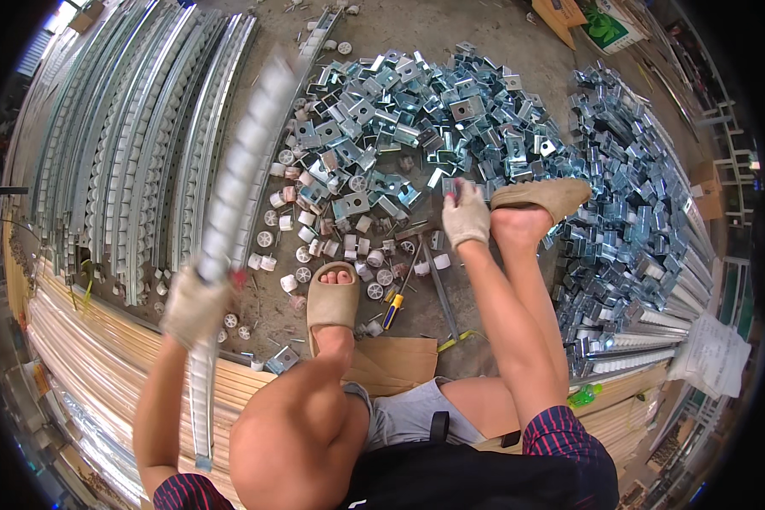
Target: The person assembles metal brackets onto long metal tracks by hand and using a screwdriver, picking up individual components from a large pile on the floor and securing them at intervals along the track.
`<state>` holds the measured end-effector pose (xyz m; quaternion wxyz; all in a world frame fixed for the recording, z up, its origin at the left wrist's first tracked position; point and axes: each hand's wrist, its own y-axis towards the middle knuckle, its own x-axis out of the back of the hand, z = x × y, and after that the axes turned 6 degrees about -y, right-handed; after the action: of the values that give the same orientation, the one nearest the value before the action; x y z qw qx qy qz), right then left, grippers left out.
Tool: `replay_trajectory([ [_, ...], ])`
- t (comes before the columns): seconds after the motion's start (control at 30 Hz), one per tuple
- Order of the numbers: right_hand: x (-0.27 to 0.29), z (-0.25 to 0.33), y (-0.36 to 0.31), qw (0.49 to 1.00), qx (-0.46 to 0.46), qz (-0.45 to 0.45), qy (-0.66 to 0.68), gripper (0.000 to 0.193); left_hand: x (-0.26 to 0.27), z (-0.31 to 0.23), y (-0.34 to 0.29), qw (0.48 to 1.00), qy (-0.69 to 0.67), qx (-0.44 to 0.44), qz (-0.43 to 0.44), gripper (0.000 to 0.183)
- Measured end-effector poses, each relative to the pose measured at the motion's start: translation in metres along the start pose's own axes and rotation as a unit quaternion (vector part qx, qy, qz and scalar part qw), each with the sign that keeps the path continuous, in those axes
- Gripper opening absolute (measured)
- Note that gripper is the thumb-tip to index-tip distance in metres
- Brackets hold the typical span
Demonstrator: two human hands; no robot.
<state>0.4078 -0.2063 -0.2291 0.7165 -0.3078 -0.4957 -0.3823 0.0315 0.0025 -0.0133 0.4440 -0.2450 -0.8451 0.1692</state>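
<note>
My left hand (pixel 197 308), in a pale work glove, grips a long roller track (pixel 240 178), a metal rail with a row of white rollers. The rail is held steeply on my left, its far end blurred by motion. My right hand (pixel 467 217), gloved too, is at the near edge of a big heap of shiny metal brackets (pixel 450 102). Its fingers are closed around a small metal bracket (pixel 452 185), which they partly cover. Loose white wheels (pixel 303 255) lie scattered on the floor between the two hands.
Several more roller tracks (pixel 136 127) lie side by side at the left. Near my sandalled feet are a hammer (pixel 438 285), a yellow-and-blue screwdriver (pixel 393 311) and a cardboard piece (pixel 391 361). A second bracket heap (pixel 629 187) rises at the right.
</note>
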Motion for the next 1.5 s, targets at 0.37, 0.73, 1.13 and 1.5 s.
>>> replay_trajectory([
  [0.37, 0.005, 0.014, 0.024, 0.960, 0.058, 0.144, -0.232, 0.079, -0.048, 0.120, -0.076, 0.983, 0.023, -0.018, 0.179, 0.041],
  [0.73, -0.019, -0.031, 0.025, 0.862, -0.179, 0.094, 0.465, 0.038, -0.093, 0.181, -0.166, 0.936, -0.069, 0.103, 0.329, 0.050],
  [1.13, -0.017, -0.013, 0.005, 0.993, -0.045, -0.082, 0.074, 0.046, -0.092, 0.171, 0.002, 0.970, -0.006, -0.021, 0.241, 0.059],
  [1.5, -0.036, 0.057, -0.001, 0.910, 0.330, 0.044, -0.247, 0.017, -0.160, 0.063, 0.068, 0.980, 0.107, -0.124, 0.117, 0.075],
])
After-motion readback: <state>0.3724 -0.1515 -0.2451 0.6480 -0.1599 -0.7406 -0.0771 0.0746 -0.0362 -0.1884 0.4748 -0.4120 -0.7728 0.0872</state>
